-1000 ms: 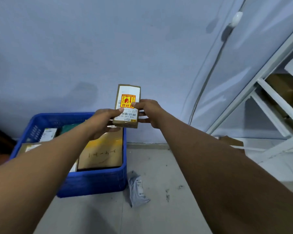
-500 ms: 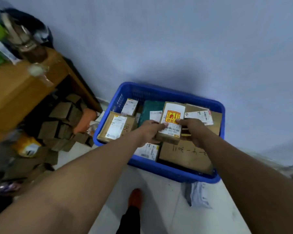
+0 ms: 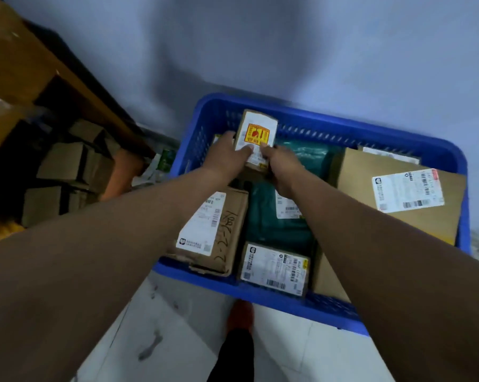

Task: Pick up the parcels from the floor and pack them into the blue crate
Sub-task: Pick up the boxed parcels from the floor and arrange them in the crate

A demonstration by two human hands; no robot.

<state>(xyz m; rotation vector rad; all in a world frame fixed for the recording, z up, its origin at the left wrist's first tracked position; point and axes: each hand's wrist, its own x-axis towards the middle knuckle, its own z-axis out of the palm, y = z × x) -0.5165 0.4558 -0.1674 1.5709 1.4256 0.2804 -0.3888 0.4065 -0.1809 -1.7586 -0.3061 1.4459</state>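
Both of my hands hold a small brown parcel (image 3: 257, 133) with a white label and a yellow-red sticker. My left hand (image 3: 227, 155) grips its left side and my right hand (image 3: 281, 164) its lower right. The parcel stands tilted inside the far left corner of the blue crate (image 3: 370, 130). The crate holds several parcels: a cardboard box with handwriting (image 3: 224, 232), a green bag (image 3: 277, 227), a small labelled box (image 3: 274, 267) and a large flat carton (image 3: 406, 194).
A wooden desk (image 3: 20, 64) stands at the left with several cardboard boxes (image 3: 67, 166) stacked beneath it. A grey wall runs behind the crate. My foot (image 3: 239, 315) is on the light floor just in front of the crate.
The parcel went from held high in front of the wall down into the crate's far left corner. My view swung down over the crate. Both hands kept their grip.
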